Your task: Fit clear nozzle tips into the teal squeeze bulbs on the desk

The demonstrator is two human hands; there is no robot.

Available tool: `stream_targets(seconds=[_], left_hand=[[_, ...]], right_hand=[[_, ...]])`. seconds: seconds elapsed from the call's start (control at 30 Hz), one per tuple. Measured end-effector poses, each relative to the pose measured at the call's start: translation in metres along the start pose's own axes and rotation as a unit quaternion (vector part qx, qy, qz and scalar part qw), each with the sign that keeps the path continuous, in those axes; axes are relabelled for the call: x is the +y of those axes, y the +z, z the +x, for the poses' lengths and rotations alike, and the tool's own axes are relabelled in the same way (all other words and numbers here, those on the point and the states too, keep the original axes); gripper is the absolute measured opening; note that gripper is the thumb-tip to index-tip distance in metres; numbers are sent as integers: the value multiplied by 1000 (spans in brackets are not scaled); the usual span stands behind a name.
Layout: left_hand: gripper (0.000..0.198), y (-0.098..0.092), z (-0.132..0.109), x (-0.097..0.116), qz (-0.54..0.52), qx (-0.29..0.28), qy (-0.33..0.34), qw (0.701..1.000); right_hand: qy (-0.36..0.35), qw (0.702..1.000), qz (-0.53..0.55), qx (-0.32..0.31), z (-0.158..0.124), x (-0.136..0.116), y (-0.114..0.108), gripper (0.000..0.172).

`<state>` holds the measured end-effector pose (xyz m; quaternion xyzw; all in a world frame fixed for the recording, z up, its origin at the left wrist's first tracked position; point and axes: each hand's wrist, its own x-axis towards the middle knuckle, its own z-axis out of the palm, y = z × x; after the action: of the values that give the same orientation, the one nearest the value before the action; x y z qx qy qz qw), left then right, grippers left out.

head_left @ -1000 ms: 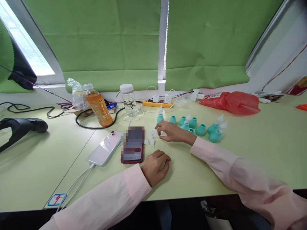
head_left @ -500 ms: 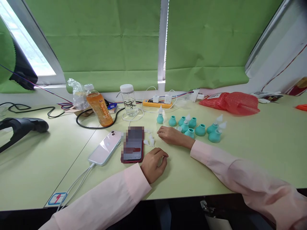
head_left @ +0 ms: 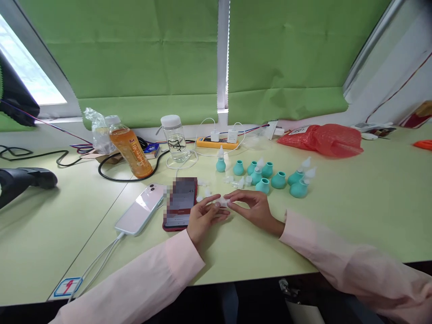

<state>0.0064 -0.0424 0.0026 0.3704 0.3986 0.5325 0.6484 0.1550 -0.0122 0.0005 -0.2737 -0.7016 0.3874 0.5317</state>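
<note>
My left hand (head_left: 203, 218) and my right hand (head_left: 254, 209) meet over the table. Pinched between their fingertips is a small translucent white nozzle piece (head_left: 223, 202); the fingers cover part of it. More clear plastic pieces (head_left: 240, 183) lie just beyond my right hand, and a few white tips (head_left: 200, 198) are beside my left hand. Behind them stand several teal rubber bulbs with open necks, such as this teal bulb (head_left: 278, 180). A few others carry pointed clear nozzles, among them a capped bulb (head_left: 220, 164) at the left of the group.
Left of my hands lie a dark red phone (head_left: 180, 207) and a white phone (head_left: 140, 211) with cables. Behind are an orange drink bottle (head_left: 131, 150), a clear jar (head_left: 175, 141) and a yellow power strip (head_left: 216, 143). A red plastic bag (head_left: 324, 139) rests at the back right.
My right hand has drawn back from the bulbs toward my left hand. Both hands now hold the nozzle piece together, and clear pieces once covered by my right hand show.
</note>
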Motion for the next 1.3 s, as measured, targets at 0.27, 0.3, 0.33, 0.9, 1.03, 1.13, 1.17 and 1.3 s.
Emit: stream_targets(seconds=[0.27,0.3,0.33,0.9,1.03,1.13,1.17,1.3], left_hand=[[31,3,-2,2,87,53,35,994],[31,4,-2,2,100,50,37,993],[31,4,-3,3,112,43,42,992],[27,8,-8,7,178,48,103,977],[27,7,-7,6,178,41,105,978],[26,6,-8,5,181,33,110,977],[26,5,-8,5,181,30,113,977],[25,3,-8,2,180,15,134,974]], right_hand=[[3,1000,-15,-23,7,-4,-15,10],[24,999,-8,-42,7,-3,-17,10],[47,997,0,-63,8,-3,-17,9],[-35,994,-59,-85,8,-4,-20,9],[-49,992,-69,-96,7,-8,-18,12],[-38,993,-63,-87,5,-8,-17,12],[-22,995,-52,-85,4,-8,-16,12],[92,991,47,-87,3,-7,-14,13]])
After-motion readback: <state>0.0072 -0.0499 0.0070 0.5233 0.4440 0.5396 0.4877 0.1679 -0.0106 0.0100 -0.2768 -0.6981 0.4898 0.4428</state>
